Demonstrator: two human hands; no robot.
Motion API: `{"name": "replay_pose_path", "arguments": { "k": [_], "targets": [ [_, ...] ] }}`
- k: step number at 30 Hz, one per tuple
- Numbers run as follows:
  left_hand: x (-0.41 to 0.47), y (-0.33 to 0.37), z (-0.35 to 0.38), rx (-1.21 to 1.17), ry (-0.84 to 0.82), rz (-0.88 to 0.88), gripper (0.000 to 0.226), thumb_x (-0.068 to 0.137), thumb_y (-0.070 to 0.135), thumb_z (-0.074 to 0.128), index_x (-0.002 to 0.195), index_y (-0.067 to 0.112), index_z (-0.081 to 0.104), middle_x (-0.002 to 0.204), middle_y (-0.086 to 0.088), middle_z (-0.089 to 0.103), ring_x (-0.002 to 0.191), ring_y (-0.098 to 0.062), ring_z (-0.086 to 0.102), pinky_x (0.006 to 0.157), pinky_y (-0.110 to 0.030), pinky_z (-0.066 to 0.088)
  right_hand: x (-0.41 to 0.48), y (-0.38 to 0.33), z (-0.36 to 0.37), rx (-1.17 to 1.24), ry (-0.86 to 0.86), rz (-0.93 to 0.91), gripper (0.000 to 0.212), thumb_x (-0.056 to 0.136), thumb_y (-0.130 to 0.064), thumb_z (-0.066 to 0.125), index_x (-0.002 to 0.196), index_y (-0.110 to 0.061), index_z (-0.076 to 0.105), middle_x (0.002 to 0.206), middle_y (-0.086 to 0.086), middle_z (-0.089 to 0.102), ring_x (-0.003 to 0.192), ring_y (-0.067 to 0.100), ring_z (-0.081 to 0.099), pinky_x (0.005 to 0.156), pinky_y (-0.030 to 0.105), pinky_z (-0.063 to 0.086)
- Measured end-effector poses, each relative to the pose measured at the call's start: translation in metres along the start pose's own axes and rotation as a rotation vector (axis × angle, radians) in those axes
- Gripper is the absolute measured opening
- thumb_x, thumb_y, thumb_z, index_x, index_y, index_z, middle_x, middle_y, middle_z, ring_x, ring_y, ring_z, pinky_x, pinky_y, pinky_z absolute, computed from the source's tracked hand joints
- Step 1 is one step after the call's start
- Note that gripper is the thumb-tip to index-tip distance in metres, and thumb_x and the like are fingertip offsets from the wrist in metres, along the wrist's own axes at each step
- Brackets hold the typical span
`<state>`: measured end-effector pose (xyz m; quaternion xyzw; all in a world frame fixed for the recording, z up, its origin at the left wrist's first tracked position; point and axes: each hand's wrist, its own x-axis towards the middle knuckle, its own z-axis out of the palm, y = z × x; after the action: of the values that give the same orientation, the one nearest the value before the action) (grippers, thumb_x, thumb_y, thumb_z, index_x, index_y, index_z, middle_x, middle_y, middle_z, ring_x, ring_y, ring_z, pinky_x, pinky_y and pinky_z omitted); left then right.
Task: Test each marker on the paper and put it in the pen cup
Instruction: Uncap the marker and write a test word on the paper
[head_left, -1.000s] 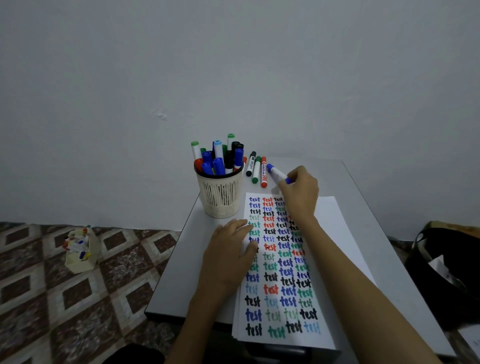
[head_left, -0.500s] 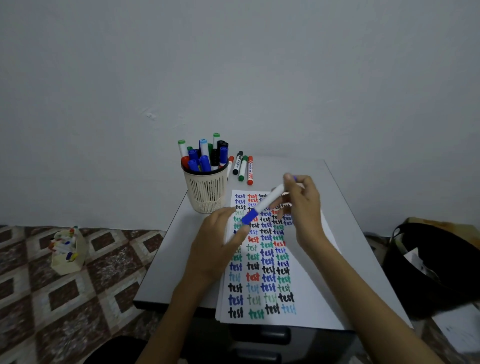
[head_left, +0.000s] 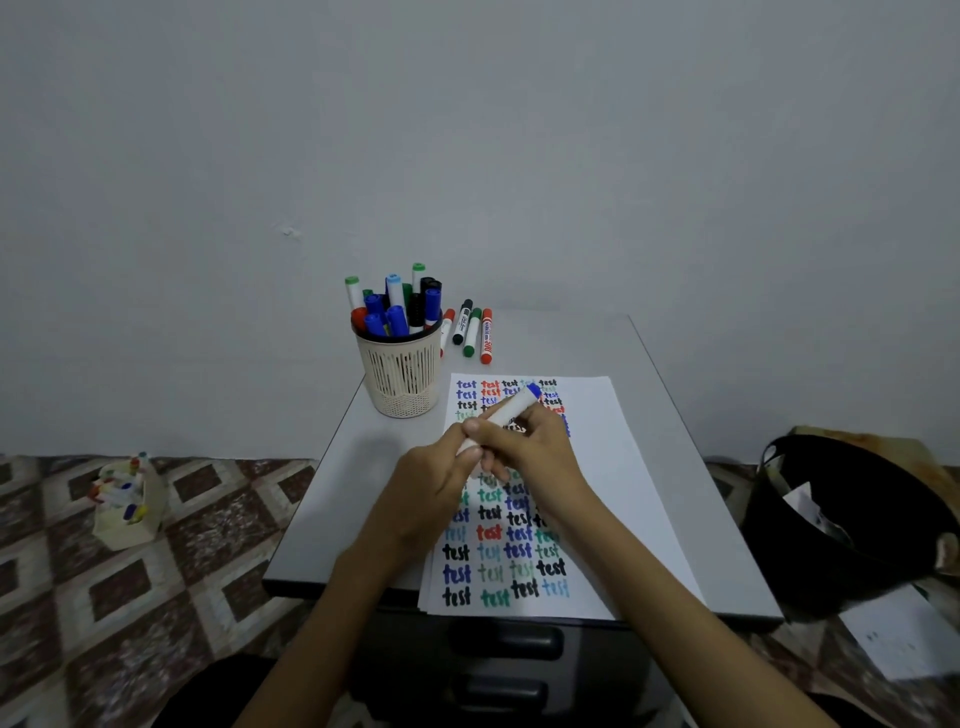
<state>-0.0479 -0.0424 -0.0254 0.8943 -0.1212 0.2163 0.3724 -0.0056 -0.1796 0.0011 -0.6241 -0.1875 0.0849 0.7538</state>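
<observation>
Above paper (head_left: 597, 467): left hand (head_left: 431, 493), right hand (head_left: 535, 449) both grip blue marker (head_left: 511, 408).

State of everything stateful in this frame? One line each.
paper: flat, written on
blue marker: held over paper, tilted, cap end hidden
left hand: grips blue marker
right hand: grips blue marker
pen cup: upright, holding markers
loose markers: lying capped beside cup

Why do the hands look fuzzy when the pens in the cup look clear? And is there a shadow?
Head view: the left hand and right hand gripping the blue marker are smeared, likely motion blur, while the pen cup is sharper. Head view: the light is dim and even, with no glare on the paper and only a faint soft shadow on the table left of the hands.
</observation>
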Motion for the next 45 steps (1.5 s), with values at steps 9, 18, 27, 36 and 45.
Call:
{"name": "replay_pose_path", "arguments": {
  "k": [9,18,27,36,45],
  "targets": [
    [-0.002,0.004,-0.004,-0.017,0.085,0.016,0.041,0.091,0.051,0.039,0.120,0.026,0.054,0.063,0.004,0.061,0.056,-0.008,0.061,0.051,-0.024,0.050,0.005,-0.021,-0.017,-0.050,-0.060,-0.072,0.021,0.082,-0.007,0.072,0.090,0.008,0.060,0.066,0.015,0.064,0.050,0.019,0.054,0.046,0.022,0.045],
    [0.003,-0.027,0.017,0.326,0.005,0.148,0.037,0.087,0.036,0.048,0.118,0.018,0.060,0.114,0.003,0.057,0.108,-0.013,0.051,0.092,-0.037,0.043,0.036,-0.017,-0.077,0.157,0.258,-0.005,0.007,0.086,-0.002,0.065,0.091,-0.001,0.060,0.095,0.019,0.070,0.079,0.029,0.071,0.060,0.029,0.059],
    [0.006,-0.029,0.016,0.316,-0.018,0.135,0.035,0.088,0.038,0.046,0.114,0.020,0.061,0.113,0.006,0.058,0.104,-0.010,0.052,0.091,-0.034,0.042,0.040,0.001,-0.075,-0.121,0.274,0.048,0.036,0.080,0.013,0.065,0.065,-0.008,0.041,0.051,0.010,0.049,0.035,0.010,0.048,0.036,0.017,0.037],
    [0.006,-0.029,0.015,0.313,-0.040,0.119,0.037,0.089,0.040,0.043,0.115,0.021,0.060,0.115,0.006,0.057,0.105,-0.009,0.051,0.091,-0.032,0.041,0.045,0.011,-0.080,-0.295,0.248,0.022,0.033,0.077,0.014,0.062,0.063,-0.008,0.043,0.055,0.008,0.050,0.041,0.006,0.048,0.041,0.018,0.039],
    [0.006,-0.030,0.014,0.310,-0.051,0.113,0.040,0.089,0.042,0.041,0.116,0.020,0.060,0.116,0.005,0.057,0.107,-0.010,0.051,0.093,-0.033,0.041,0.046,0.013,-0.079,-0.373,0.244,-0.052,0.034,0.077,0.015,0.060,0.062,-0.010,0.041,0.060,0.011,0.049,0.058,0.020,0.051,0.055,0.026,0.044]
  ]
}}
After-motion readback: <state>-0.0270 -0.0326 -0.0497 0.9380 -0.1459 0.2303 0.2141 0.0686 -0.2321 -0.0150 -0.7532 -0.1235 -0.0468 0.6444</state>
